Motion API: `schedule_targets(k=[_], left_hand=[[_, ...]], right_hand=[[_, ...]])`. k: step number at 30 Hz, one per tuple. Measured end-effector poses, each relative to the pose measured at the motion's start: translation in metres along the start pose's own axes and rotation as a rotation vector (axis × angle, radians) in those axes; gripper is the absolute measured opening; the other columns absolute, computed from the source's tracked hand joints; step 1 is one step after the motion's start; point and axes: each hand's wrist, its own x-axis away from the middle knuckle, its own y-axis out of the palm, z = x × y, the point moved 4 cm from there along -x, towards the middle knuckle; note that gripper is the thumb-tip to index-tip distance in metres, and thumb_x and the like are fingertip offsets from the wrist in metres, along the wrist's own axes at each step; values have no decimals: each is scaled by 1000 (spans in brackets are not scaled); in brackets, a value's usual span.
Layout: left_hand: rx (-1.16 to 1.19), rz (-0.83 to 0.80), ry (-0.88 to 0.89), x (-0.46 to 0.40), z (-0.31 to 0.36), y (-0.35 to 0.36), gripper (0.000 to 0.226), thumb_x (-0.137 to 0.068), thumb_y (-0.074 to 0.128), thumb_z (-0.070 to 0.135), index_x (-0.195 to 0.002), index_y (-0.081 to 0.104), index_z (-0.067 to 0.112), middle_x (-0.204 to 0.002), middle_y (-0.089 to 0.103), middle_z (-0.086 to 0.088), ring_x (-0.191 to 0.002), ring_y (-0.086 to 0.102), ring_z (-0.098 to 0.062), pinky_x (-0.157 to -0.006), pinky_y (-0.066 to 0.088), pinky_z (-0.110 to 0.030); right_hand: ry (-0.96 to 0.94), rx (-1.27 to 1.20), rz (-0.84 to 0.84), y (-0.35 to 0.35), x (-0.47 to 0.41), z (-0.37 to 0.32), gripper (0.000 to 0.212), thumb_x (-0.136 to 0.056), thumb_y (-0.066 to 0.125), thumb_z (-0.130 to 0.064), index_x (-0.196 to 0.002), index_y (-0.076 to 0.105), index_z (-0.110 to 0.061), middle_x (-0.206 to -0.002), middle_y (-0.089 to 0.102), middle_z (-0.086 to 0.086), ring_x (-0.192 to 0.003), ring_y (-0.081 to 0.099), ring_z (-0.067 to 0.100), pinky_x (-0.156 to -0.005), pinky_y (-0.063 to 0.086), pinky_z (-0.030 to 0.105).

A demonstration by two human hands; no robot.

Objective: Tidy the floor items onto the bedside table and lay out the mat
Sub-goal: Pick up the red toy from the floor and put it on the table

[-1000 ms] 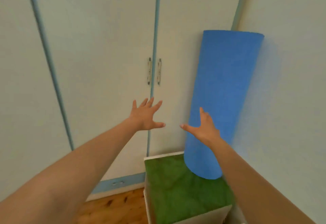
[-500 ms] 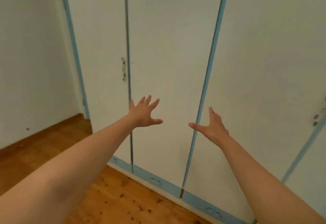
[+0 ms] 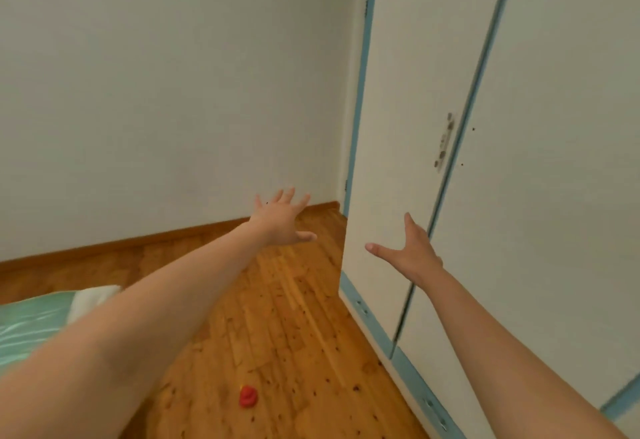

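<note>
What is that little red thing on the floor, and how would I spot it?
Start at the white wardrobe on the right and look down to the wooden floor beside it. Near the bottom of the view lies a small red object, blurred, the only bright red spot on the brown boards.

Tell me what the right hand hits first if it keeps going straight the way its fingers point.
Probably the white wardrobe door: the right hand is open, fingers aimed up and forward at it. Nothing shows between them, though depth is hard to judge.

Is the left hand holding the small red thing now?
No, the red thing lies on the wooden floor, and the left hand is empty.
</note>
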Motion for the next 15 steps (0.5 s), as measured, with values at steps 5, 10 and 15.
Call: schedule_targets(k=[5,10,15], left_hand=[[50,-23,-142,-10,-30,17,88,-84,46,64,-150,-2,30,-161,-6,-5,-149,-3,-27,-115,-2,-61],[27,-57,-279,-10,-69,50,88,-83,46,65,-150,-1,31,-161,-3,-5,-149,-2,-26,-114,-3,-62],[53,-94,-388,-23,-105,71,89,-83,47,64,-150,-1,30,-161,-5,-6,-148,-3,-28,-114,-2,-61]], right_hand=[[-129,2,-118,37,-63,-22,108,-71,62,-67,-150,-1,-27,-160,7,6,-146,14,27,-116,13,57],[-202,27,-260,98,-95,-41,106,-71,61,-68,-149,1,-30,-160,8,4,-146,15,28,-115,16,60],[-235,58,-366,150,-126,-51,103,-73,59,-67,-149,1,-30,-160,7,4,-146,13,29,-115,15,59]])
